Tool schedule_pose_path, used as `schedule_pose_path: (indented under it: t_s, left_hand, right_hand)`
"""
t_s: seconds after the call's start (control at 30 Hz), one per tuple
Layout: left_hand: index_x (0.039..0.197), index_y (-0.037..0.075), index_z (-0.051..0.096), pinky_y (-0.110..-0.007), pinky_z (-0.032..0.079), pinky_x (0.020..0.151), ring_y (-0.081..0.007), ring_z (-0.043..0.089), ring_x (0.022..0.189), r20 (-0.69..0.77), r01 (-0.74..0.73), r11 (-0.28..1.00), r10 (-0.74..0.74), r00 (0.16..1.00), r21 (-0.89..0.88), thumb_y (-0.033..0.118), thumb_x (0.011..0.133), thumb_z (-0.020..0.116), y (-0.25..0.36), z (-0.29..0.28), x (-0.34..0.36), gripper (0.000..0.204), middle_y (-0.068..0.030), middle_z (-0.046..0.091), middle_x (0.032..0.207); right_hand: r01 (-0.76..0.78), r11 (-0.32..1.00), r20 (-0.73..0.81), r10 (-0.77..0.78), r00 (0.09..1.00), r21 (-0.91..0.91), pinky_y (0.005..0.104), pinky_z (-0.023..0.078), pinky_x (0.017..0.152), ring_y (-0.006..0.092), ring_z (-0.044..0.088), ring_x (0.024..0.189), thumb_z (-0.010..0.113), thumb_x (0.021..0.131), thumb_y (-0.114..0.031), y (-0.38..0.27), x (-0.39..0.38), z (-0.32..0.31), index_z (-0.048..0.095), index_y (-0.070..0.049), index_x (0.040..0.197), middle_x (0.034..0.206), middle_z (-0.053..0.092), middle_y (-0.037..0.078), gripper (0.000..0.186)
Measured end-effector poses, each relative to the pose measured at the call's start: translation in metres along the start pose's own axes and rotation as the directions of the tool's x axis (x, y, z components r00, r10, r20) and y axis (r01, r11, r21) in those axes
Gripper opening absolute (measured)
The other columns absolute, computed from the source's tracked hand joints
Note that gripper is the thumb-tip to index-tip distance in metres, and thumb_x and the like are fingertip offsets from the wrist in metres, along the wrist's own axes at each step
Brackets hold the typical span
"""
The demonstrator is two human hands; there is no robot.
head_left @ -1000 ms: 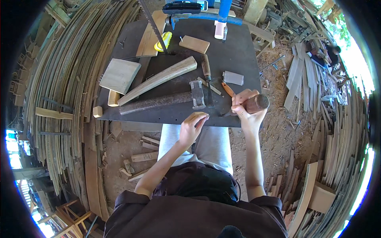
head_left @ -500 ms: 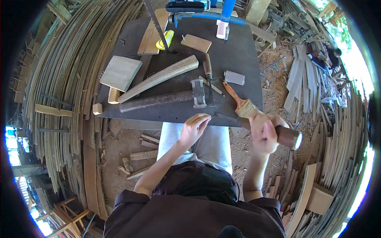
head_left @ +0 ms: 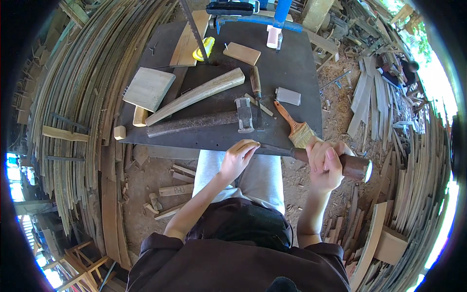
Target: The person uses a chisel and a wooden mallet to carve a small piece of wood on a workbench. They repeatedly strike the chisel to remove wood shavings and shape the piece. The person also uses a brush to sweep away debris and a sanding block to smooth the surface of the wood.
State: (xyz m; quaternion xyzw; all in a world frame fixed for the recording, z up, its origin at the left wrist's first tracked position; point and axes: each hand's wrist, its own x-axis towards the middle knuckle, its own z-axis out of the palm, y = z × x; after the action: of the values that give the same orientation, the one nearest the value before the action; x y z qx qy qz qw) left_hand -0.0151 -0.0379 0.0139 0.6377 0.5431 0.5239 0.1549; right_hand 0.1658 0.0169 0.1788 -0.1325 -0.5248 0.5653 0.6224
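My right hand [head_left: 326,163] is wrapped round the brown wooden handle of a chisel [head_left: 355,168], whose pale butt end points to the right. Its dark, narrow blade runs left along the near edge of the table. At the blade's tip, the fingers of my left hand [head_left: 237,159] are pinched together; they cover the very end. Just beyond on the table lie a hammer [head_left: 244,116] with a long dark handle, a second wood-handled chisel [head_left: 255,82] and a flat paintbrush [head_left: 300,134], its bristles close to my right hand.
The dark table [head_left: 287,63] also bears a long tapered wood piece [head_left: 199,95], a square block [head_left: 150,89], a small board [head_left: 242,53], a grey flat block [head_left: 288,96] and a yellow brush [head_left: 204,48]. A blue clamp [head_left: 281,14] stands behind. Stacked planks [head_left: 87,97] line the left.
My right hand and the chisel have shifted slightly; the blade shows more plainly between my hands. My left hand stays pinched at its tip.
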Motion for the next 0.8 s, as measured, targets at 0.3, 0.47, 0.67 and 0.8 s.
schedule_pose_path:
  t_s: [0.3,0.47,0.67,0.8]
  left_hand:
    - [0.094,0.002,0.069,-0.03,0.057,0.069,-0.022,0.07,0.084,0.002,0.003,1.0,-0.003,1.0,-0.014,0.0,0.082,0.072,0.001,0.002,-0.002,0.013,-0.0081,0.071,0.096]
    - [0.094,0.002,0.067,-0.032,0.057,0.071,-0.0239,0.07,0.084,0.03,-0.02,1.0,0.02,0.999,0.0,-0.001,0.081,0.071,-0.001,-0.002,0.001,0.014,-0.0084,0.07,0.097]
    - [0.097,0.001,0.064,-0.033,0.057,0.072,-0.0262,0.068,0.084,0.062,-0.101,0.993,0.097,0.993,0.061,-0.003,0.081,0.069,-0.003,-0.004,0.002,0.017,-0.0088,0.066,0.098]
    - [0.095,0.001,0.066,-0.032,0.057,0.071,-0.024,0.069,0.084,0.021,-0.1,0.992,0.098,0.995,0.074,-0.003,0.081,0.07,0.004,-0.004,0.004,0.015,-0.0077,0.068,0.097]
  right_hand:
    - [-0.017,1.0,-0.035,0.017,0.999,-0.021,0.0338,0.032,0.052,0.011,0.035,0.04,0.054,0.092,-0.002,-0.001,0.001,0.007,0.037,-0.01,0.065,0.048,0.042,0.001,0.033]
    - [-0.026,0.994,0.047,0.031,0.998,-0.104,0.0319,0.03,0.054,0.0102,0.03,0.039,0.049,0.092,-0.006,-0.002,0.005,0.014,0.03,-0.013,0.068,0.048,0.036,0.0,0.031]
    - [-0.04,0.991,0.063,0.048,0.997,-0.124,0.0318,0.03,0.055,0.0098,0.031,0.04,0.049,0.092,-0.004,0.0,0.008,0.022,0.031,-0.013,0.068,0.048,0.038,-0.001,0.031]
    - [-0.015,0.99,0.057,0.023,0.998,-0.143,0.0314,0.031,0.055,0.0094,0.031,0.039,0.05,0.093,-0.003,-0.005,0.011,0.029,0.033,-0.013,0.067,0.047,0.038,-0.001,0.032]
